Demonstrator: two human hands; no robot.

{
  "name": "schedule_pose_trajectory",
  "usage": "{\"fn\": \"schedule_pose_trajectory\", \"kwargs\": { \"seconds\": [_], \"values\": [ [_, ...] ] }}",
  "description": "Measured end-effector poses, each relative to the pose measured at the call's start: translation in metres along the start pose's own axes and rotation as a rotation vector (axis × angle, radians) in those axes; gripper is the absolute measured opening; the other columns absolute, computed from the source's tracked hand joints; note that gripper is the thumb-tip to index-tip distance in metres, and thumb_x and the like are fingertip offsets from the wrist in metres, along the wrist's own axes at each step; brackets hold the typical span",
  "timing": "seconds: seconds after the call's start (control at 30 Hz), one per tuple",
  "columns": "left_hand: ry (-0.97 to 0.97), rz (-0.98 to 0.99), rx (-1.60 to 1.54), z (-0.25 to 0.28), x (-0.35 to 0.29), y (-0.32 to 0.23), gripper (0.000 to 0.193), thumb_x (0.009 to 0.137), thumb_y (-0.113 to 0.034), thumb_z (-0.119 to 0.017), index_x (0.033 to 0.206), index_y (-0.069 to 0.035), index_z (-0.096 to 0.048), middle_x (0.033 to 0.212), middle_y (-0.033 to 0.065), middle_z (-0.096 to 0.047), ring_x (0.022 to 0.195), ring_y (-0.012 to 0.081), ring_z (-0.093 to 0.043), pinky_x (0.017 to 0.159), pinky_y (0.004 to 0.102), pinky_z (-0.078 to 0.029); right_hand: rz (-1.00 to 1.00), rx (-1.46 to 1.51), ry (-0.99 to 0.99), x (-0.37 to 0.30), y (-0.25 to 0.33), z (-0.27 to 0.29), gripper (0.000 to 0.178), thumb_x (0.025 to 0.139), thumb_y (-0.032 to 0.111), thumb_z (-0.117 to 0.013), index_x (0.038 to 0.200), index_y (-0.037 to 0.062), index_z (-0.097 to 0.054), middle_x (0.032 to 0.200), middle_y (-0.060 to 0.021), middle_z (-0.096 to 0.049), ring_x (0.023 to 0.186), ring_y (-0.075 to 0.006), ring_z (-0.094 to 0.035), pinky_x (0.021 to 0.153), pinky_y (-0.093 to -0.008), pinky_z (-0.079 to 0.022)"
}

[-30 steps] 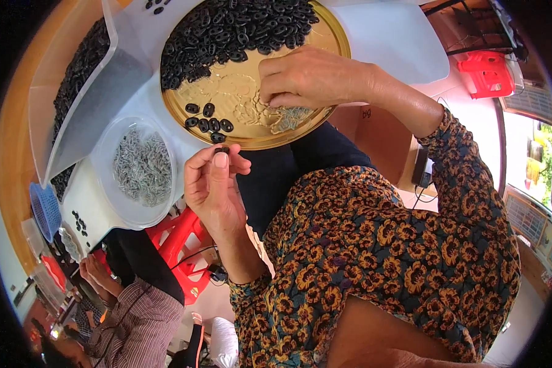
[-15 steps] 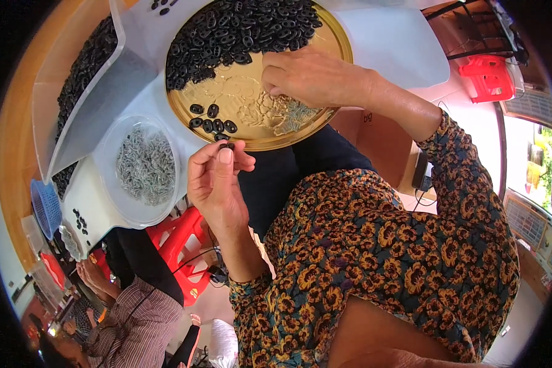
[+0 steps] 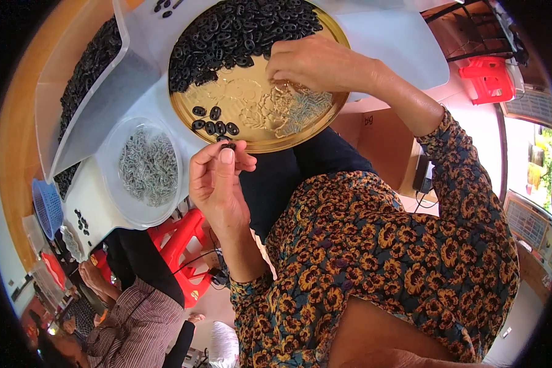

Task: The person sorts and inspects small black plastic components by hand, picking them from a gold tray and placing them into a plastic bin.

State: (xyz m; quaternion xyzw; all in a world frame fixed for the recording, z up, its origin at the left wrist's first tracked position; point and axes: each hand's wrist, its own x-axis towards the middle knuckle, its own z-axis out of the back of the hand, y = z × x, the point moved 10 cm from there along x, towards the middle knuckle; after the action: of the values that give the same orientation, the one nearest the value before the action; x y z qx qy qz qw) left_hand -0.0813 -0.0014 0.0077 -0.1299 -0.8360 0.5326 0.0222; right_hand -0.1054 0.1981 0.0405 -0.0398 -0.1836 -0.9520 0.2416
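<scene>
Between thumb and fingertips, my left hand (image 3: 219, 184) pinches a small black plastic piece (image 3: 229, 146) at the near edge of a round gold tray (image 3: 270, 145). My right hand (image 3: 316, 64) is over the tray's right side, its fingers curled together with the tips pointing down; whatever they hold is hidden. Under and beside it lies a patch of small metal springs (image 3: 311, 109). A heap of black oval two-hole cord-lock pieces (image 3: 242, 37) fills the far part of the tray. Several separate black pieces (image 3: 211, 127) lie near its left front rim.
Left of the tray stands a round clear tub (image 3: 176, 184) of springs (image 3: 147, 162). Behind it is a clear bin (image 3: 86, 138) full of black pieces. A red stool (image 3: 184, 251) is below the table, another red stool (image 3: 489, 80) far right. A co-worker's hands (image 3: 98, 279) are at lower left.
My right hand has risen slightly, staying over the tray by the springs. The tray sits a touch differently in view. My left hand keeps its pinch on the black piece.
</scene>
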Motion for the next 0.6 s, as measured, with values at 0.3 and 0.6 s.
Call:
{"fn": "schedule_pose_trajectory", "kwargs": {
  "seconds": [0.3, 0.6],
  "values": [
    [0.008, -0.005, 0.007, 0.0, 0.001, 0.003, 0.016, 0.091, -0.005, -0.061, 0.106, 0.002, -0.059, 0.092, 0.018, -0.068, 0.07, 0.0201, -0.064, 0.064, 0.0314, -0.053, -0.086, 0.052, -0.032, 0.001, -0.006, 0.012, 0.019, 0.087, 0.025, -0.058, 0.09, 0.0081, -0.065, 0.088, -0.0068, -0.061, 0.088, -0.0288, -0.062, 0.074, -0.0411, -0.05],
    [0.015, 0.013, -0.004, -0.007, 0.001, 0.003, 0.015, 0.091, -0.003, -0.06, 0.105, 0.002, -0.059, 0.094, 0.0187, -0.068, 0.07, 0.0193, -0.063, 0.064, 0.0305, -0.053, -0.016, -0.077, -0.069, 0.015, 0.015, -0.007, 0.014, 0.082, 0.018, -0.061, 0.082, 0.0039, -0.063, 0.089, -0.0093, -0.061, 0.076, -0.0313, -0.064, 0.065, -0.0416, -0.052]
  ]
}}
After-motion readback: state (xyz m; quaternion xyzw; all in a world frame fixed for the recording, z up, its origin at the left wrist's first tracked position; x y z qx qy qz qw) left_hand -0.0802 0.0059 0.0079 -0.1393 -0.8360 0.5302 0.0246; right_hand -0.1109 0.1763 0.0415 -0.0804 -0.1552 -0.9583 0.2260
